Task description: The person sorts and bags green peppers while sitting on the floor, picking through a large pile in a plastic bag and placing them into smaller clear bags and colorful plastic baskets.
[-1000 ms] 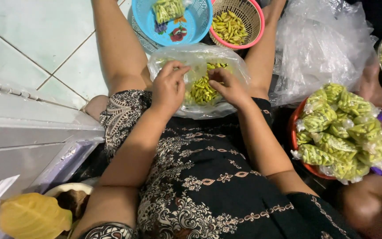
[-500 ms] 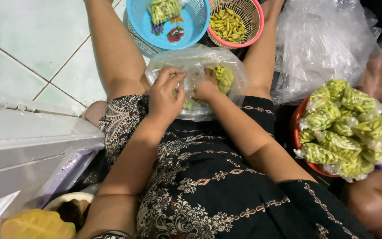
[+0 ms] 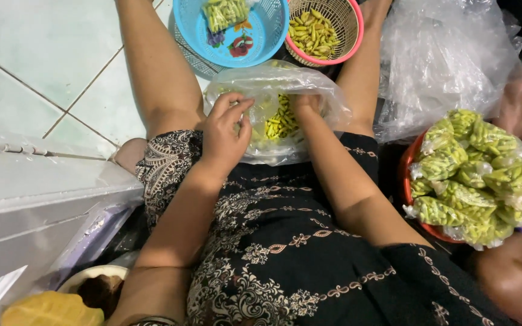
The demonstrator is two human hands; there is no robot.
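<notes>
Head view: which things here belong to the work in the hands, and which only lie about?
In the work:
left hand
right hand
clear bag
green pods
pink basket
blue basket
filled packets

Lying about:
yellow leaf
grey step
loose plastic

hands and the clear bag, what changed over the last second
The right hand went from resting on top of the clear bag to reaching inside its mouth, over the green chilies. The left hand slid from the top to the bag's left edge and grips the plastic there. The blue basket, pink basket and the tub of packed bags stayed put.
</notes>
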